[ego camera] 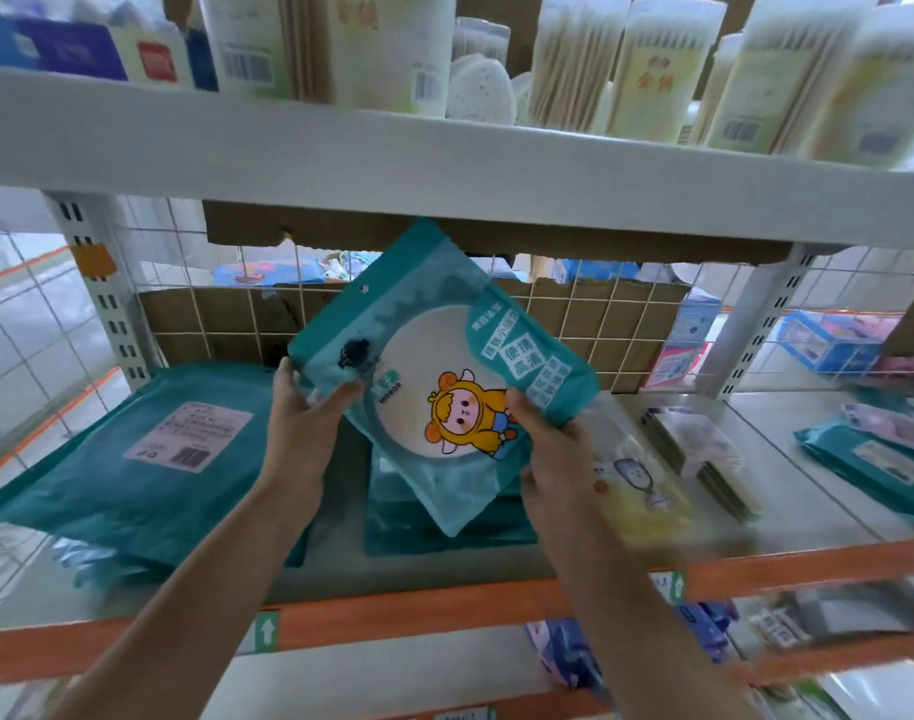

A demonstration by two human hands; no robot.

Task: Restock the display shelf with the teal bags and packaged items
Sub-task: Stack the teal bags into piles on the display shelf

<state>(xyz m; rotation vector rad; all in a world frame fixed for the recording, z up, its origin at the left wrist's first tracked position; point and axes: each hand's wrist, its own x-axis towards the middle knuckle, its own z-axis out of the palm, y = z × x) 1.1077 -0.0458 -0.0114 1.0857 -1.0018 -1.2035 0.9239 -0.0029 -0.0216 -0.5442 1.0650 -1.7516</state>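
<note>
Noting teal bag stack [148,459] at the left edge of the shelf [330,563]. Pinched by left hand [304,413] at one side, tilted mid-shelf above the centre stack [444,527]: mirror bag [434,356], clasped opposite by right hand [553,454]. Level, then lower flat, square to the front edge.

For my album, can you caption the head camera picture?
The left hand and right hand hold a teal bag over the shelf.

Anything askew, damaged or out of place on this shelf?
Minor only. The left teal stack lies skewed to the shelf rail, bags fanned unevenly. The mirror bag is tilted, but the left hand and right hand grip it mid-air. No spill shows.
</note>
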